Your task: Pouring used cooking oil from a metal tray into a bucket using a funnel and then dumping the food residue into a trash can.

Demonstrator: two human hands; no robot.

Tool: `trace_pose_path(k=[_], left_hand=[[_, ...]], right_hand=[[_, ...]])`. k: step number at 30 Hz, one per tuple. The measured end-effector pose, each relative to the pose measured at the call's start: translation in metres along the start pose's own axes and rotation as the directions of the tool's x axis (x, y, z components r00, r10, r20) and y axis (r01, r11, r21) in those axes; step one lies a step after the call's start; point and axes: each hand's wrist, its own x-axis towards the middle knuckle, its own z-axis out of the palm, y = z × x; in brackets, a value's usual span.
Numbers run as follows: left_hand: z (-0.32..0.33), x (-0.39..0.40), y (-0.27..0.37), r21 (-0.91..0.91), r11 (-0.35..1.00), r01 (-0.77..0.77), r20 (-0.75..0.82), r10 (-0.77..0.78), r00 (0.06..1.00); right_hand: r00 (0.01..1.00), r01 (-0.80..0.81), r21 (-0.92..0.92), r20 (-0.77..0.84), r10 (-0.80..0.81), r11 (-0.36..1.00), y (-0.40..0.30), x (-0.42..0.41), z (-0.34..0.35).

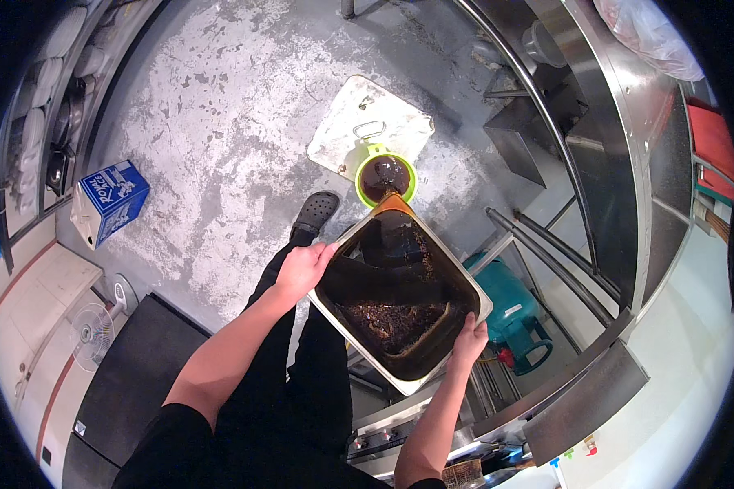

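My left hand [303, 269] grips the left rim of a deep metal pan [408, 386]. On the opposite side, my right hand [468, 343] holds the rim near its lower right corner. The pan tilts away from me, with dark oil [397, 244] pooled toward its far corner and brown crumbly sediment [391, 324] at the near end. Amber oil runs over that corner into a lime-green funnel [377, 148], which is filled with dark liquid. Beneath the funnel stands a pale square tin [342, 134] with a wire handle on top; its opening is hidden.
A green gas cylinder [504, 299] stands right of the pan, beside metal frame legs. My dark clog [318, 214] is close to the tin. At left are a blue-and-white tin [113, 198] and a fan [92, 333]. A steel counter [624, 122] curves along the right.
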Motion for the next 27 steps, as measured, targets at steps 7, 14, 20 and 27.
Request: trace_pose_path(k=[7, 14, 20, 27], left_hand=[[0.000, 0.000, -0.002, -0.021, 0.999, -0.024, -0.011, 0.024, 1.000], [-0.001, 0.000, 0.002, -0.013, 1.000, -0.004, -0.008, 0.004, 1.000], [0.000, 0.000, 0.000, -0.017, 1.000, -0.007, -0.007, 0.007, 1.000], [0.000, 0.001, -0.003, 0.000, 1.000, -0.023, -0.025, 0.023, 0.999]], right_hand=[[1.000, 0.024, -0.004, 0.000, -0.024, 1.000, -0.017, -0.005, 0.003], [1.000, -0.027, -0.009, 0.010, 0.027, 1.000, -0.022, -0.005, 0.000], [1.000, -0.015, 0.024, 0.004, 0.015, 1.000, -0.024, -0.006, 0.000], [0.999, -0.027, -0.029, 0.025, 0.028, 0.999, -0.031, -0.006, 0.002]])
